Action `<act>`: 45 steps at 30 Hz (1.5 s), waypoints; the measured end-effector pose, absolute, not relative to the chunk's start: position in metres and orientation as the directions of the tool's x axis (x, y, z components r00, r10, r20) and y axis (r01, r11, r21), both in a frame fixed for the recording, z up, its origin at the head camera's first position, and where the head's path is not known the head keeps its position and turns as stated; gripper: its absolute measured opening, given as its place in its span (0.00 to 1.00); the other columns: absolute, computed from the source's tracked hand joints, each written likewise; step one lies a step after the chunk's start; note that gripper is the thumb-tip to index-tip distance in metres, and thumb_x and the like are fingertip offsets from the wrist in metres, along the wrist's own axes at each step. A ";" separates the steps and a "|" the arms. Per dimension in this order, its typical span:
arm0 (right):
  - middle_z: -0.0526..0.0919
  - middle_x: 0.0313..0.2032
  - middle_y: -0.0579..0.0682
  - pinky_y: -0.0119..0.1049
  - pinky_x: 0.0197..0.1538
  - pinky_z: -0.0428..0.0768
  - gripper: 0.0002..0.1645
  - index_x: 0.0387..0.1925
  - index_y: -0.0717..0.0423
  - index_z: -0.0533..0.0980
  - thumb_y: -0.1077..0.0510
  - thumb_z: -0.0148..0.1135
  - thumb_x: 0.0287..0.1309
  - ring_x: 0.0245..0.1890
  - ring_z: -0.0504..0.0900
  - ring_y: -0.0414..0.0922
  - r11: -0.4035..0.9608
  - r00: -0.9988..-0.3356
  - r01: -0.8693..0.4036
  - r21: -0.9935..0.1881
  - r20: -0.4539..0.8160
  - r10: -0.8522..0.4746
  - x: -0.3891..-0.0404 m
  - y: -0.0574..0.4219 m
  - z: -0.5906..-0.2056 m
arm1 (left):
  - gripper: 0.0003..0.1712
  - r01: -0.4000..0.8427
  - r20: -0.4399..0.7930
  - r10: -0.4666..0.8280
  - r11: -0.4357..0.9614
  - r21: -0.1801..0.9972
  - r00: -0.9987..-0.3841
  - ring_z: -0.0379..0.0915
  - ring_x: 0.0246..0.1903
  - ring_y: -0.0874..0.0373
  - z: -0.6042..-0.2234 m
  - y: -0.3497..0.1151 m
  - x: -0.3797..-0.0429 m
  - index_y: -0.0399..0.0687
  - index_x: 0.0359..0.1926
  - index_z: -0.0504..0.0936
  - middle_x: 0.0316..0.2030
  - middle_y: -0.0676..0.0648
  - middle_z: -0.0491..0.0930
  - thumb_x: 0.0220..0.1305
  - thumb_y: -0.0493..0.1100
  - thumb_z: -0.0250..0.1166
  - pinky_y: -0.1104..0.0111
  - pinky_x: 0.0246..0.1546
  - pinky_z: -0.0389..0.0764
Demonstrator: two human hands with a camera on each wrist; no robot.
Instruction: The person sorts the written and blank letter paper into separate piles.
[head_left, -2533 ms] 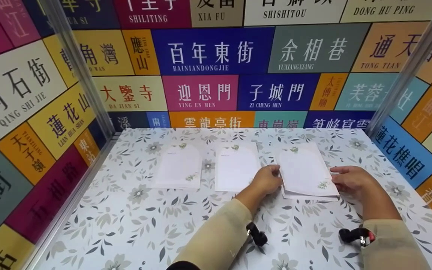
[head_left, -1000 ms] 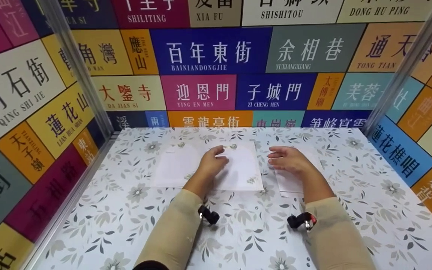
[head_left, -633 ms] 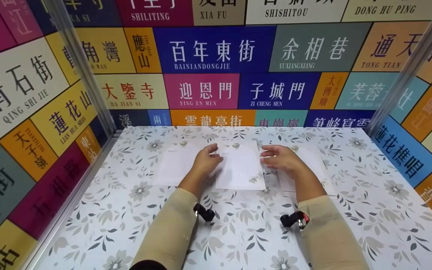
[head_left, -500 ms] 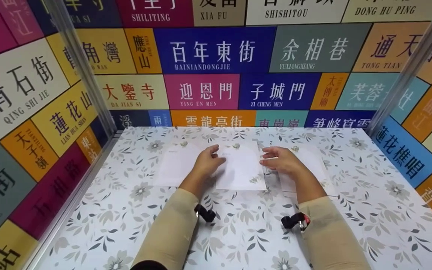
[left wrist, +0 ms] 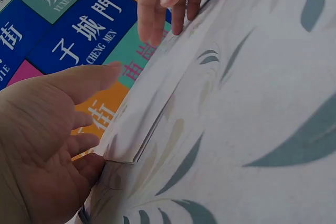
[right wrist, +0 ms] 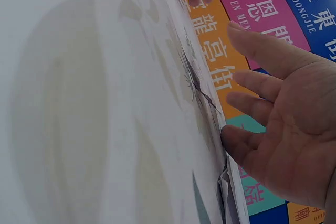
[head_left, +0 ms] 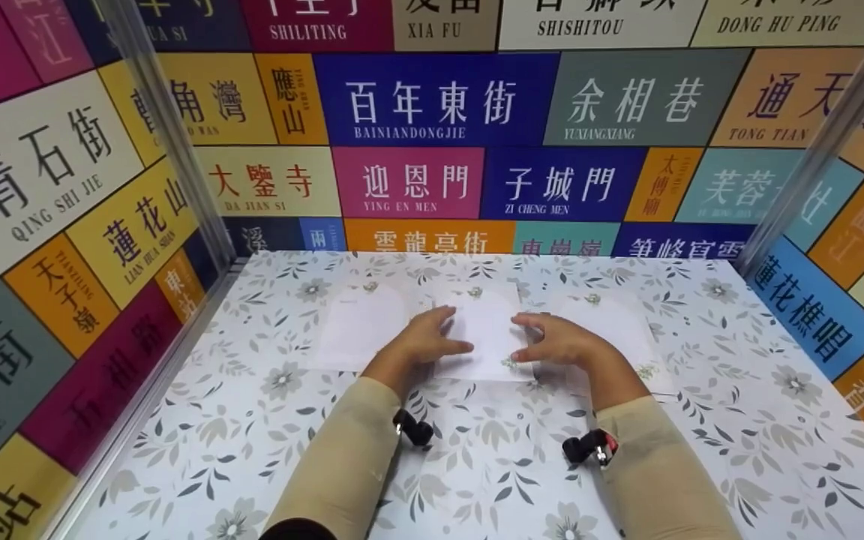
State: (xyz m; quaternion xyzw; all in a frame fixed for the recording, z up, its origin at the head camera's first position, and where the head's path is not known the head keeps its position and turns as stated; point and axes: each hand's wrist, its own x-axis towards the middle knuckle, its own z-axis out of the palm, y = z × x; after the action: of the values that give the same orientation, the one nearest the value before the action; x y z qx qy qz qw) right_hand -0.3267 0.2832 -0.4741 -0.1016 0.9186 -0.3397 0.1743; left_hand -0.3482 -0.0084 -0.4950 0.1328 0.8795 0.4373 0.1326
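Note:
Three pale stationery stacks with small printed floral sprigs lie in a row: a left one, a middle one and a right one. At the middle stack's left side is my left hand, thumb and fingers spread apart. Facing it across the same stack, my right hand has its fingers spread too and partly covers the right stack. Layered paper edges show in the left wrist view, close to my left hand's lower fingers. Neither hand grips anything; whether the fingertips touch paper is unclear.
A white leaf-and-flower cloth covers the table. Colourful sign panels stand behind it and along both sides, with clear upright posts at the back corners. A small black clip-like device sits on each sleeve.
Both hands have left the edges of the right stack and moved left to the middle stack. Lately they came slightly nearer the body, with thumbs spreading away from the fingers.

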 end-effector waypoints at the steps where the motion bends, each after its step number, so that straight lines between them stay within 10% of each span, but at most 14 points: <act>1: 0.56 0.85 0.58 0.66 0.86 0.49 0.57 0.82 0.44 0.64 0.37 0.79 0.57 0.86 0.50 0.63 0.761 -0.910 -0.080 -0.644 -0.264 -0.320 -0.326 0.283 -0.474 | 0.55 0.142 -0.124 0.367 0.617 0.774 -0.922 0.52 0.85 0.46 -0.495 -0.009 -0.348 0.53 0.82 0.65 0.84 0.45 0.60 0.58 0.57 0.81 0.53 0.87 0.49; 14: 0.53 0.87 0.49 0.65 0.86 0.46 0.52 0.81 0.41 0.66 0.42 0.79 0.58 0.87 0.47 0.59 0.872 -0.881 -0.190 -0.451 -0.313 -0.354 -0.317 0.276 -0.469 | 0.56 0.286 -0.211 0.449 0.800 0.527 -0.868 0.42 0.87 0.48 -0.487 -0.007 -0.344 0.55 0.82 0.66 0.87 0.48 0.51 0.56 0.59 0.81 0.52 0.88 0.47; 35: 0.53 0.87 0.52 0.68 0.85 0.45 0.42 0.81 0.40 0.66 0.43 0.69 0.70 0.87 0.45 0.61 0.869 -0.867 -0.224 -0.441 -0.318 -0.384 -0.317 0.277 -0.472 | 0.52 0.178 -0.288 0.390 0.811 0.557 -0.874 0.39 0.88 0.51 -0.484 -0.005 -0.341 0.65 0.81 0.67 0.87 0.55 0.49 0.59 0.60 0.80 0.48 0.88 0.46; 45: 0.58 0.83 0.63 0.66 0.84 0.55 0.43 0.80 0.56 0.66 0.47 0.69 0.71 0.84 0.54 0.66 0.841 -0.873 -0.300 -0.450 -0.225 -0.432 -0.320 0.279 -0.475 | 0.43 0.287 -0.132 0.423 0.781 0.554 -0.897 0.54 0.84 0.43 -0.492 -0.005 -0.345 0.50 0.74 0.76 0.83 0.45 0.62 0.62 0.57 0.79 0.51 0.86 0.53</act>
State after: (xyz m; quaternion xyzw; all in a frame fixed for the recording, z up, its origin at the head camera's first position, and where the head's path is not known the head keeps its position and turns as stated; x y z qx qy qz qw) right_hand -0.3201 0.2791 -0.4752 -0.1935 0.9459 -0.2048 0.1610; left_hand -0.3446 -0.0054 -0.4918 0.1896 0.9354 0.2708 0.1256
